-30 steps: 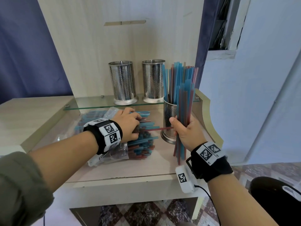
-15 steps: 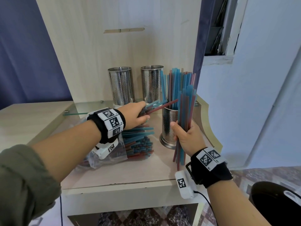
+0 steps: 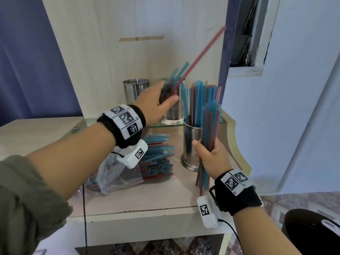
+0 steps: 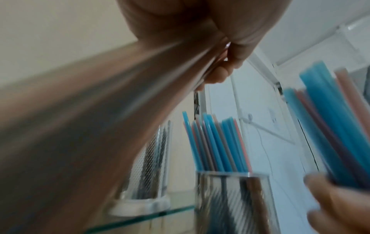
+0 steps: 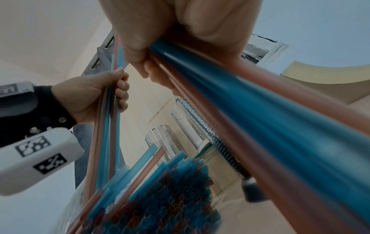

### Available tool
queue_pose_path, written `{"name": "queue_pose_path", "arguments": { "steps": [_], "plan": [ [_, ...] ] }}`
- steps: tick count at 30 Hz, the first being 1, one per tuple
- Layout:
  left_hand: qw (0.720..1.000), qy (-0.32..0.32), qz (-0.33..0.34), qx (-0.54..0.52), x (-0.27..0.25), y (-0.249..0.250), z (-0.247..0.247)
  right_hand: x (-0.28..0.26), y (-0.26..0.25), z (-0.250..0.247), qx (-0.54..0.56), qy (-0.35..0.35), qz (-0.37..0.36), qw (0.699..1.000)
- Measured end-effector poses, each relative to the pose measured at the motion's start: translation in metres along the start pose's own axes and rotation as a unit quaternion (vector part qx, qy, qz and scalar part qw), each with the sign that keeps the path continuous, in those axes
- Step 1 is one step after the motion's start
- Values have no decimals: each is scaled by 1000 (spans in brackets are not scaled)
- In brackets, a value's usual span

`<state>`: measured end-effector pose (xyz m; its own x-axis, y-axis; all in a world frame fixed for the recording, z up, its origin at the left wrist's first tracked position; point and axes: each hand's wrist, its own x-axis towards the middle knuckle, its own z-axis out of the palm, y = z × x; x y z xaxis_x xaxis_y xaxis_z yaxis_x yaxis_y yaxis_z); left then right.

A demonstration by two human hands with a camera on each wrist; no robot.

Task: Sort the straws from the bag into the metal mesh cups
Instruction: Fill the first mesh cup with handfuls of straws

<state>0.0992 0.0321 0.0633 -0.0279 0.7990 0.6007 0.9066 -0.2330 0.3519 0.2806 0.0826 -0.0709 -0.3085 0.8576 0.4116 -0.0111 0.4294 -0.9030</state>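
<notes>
My left hand is raised above the desk and grips a small bunch of blue and red straws tilted up to the right. One red straw sticks out far beyond the rest. My right hand holds an upright bundle of straws beside the front mesh cup, which is packed with straws. The clear bag lies on the desk with straws spilling from its mouth. In the right wrist view my left hand is above the bag's straws.
Two empty mesh cups stand on a glass shelf at the back: one in full view, the other partly behind my left hand. A wooden back panel rises behind them. A raised curved edge bounds the desk on the right.
My left hand has come up out of the bag with a bunch of straws and swung up and right towards the cups. The right hand has kept its bundle beside the front cup.
</notes>
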Motion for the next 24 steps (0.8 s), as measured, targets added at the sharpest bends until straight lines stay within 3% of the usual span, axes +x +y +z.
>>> {"name": "queue_pose_path", "arguments": {
  "steps": [6, 15, 20, 24],
  "plan": [
    [971, 120, -15, -204, 16, 18, -36, -1, -1, 0, 10, 4, 3, 1000],
    [893, 247, 77, -367, 0, 53, -77, 2, 0, 0, -15, 3, 0, 1000],
    [887, 227, 18, -402, -13, 66, -51, 1, -1, -1, -16, 1, -2, 1000],
    [923, 155, -43, -350, -28, 58, -7, 1, -4, -9, 12, -25, -9, 1000]
  ]
}}
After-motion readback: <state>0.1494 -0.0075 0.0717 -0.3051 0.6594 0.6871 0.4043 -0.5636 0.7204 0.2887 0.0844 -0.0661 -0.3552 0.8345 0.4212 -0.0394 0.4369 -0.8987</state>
